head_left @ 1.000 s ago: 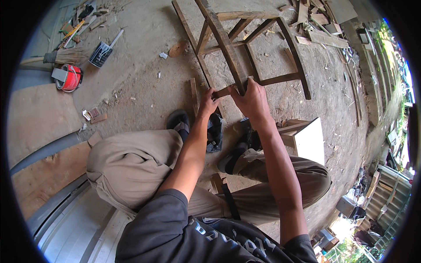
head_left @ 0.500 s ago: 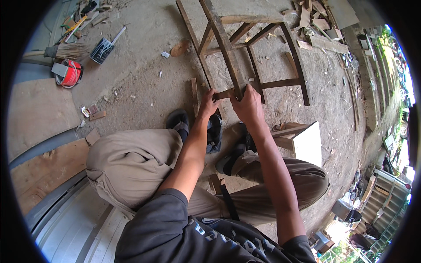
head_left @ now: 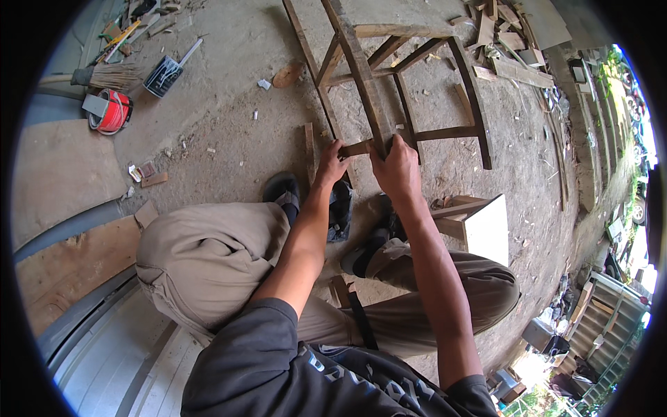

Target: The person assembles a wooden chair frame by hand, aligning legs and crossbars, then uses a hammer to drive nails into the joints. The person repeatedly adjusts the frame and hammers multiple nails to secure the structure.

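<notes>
Dark-brown open wooden frame (head_left: 358, 69): extending ahead of both hands, upper picture edge cutting off its far end.
Bare left hand (head_left: 333, 165): curling closely around its near left corner, undersides hiding.
Bare right hand (head_left: 398, 174): gripping its near right corner, covering the tip.

Pale lettering on a T-shirt, no whole word readable

Large whitish letters with a touch of blue (head_left: 316, 363) cross the chest of the dark grey T-shirt (head_left: 240, 365), bent by folds; print elsewhere is too small to read.
</notes>
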Demonstrator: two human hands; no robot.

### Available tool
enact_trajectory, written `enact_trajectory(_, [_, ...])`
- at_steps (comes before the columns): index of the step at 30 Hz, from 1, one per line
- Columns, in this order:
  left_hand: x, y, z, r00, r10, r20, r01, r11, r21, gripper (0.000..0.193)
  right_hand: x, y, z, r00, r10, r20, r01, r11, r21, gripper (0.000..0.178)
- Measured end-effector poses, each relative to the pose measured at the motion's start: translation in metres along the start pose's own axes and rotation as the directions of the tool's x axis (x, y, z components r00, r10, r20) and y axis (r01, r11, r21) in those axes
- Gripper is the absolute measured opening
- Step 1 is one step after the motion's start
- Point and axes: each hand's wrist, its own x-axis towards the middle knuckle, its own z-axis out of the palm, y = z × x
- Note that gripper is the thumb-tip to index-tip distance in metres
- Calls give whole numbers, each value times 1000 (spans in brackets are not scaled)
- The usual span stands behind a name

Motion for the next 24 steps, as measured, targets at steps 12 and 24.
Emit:
enact_trajectory(12, [-28,-21,-21,972,-230,43,215,952,218,49,2,0,-1,1000,-5,-17,5,1000,-14,34])
enact_trajectory(24, [-9,15,2,998,-48,-48,59,963,262,33,4,-4,-1,998,61,23,-60,998,-10,36])
